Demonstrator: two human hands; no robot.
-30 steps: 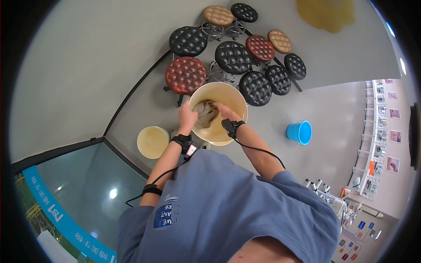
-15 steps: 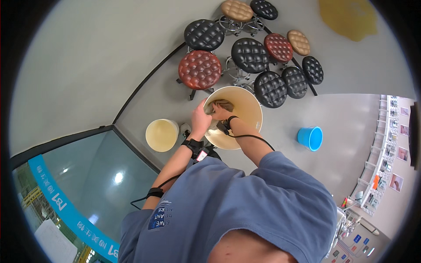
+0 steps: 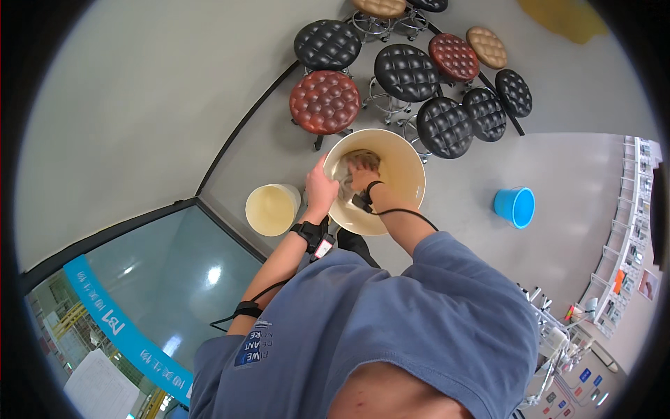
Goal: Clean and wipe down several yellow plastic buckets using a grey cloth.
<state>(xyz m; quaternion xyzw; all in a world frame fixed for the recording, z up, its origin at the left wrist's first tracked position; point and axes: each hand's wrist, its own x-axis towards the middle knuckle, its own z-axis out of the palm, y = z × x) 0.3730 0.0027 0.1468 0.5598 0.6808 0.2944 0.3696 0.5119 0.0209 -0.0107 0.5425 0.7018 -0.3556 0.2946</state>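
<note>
A large cream bucket (image 3: 403, 164) is in front of me, its open mouth tilted toward me. At its left rim, my left hand (image 3: 322, 187) is closed over the edge, the thumb toward the inside. My right hand (image 3: 362, 175) reaches into the bucket and presses a crumpled grey-brown cloth (image 3: 364, 158) against the inner wall. The fingers lie over the cloth, and their tips are partly hard to make out. Both wrists wear black straps with cables.
A smaller cream bucket (image 3: 271, 210) stands on the left, near a dark glass panel (image 3: 167, 258). To the right is a blue bucket (image 3: 514, 207). Several round tufted stools (image 3: 325, 103) crowd the floor beyond the large bucket. Shelving (image 3: 621, 244) lines the far right.
My right hand has shifted slightly right and deeper along the inner wall with the cloth. The left hand stays on the rim. The whole view has shifted a little.
</note>
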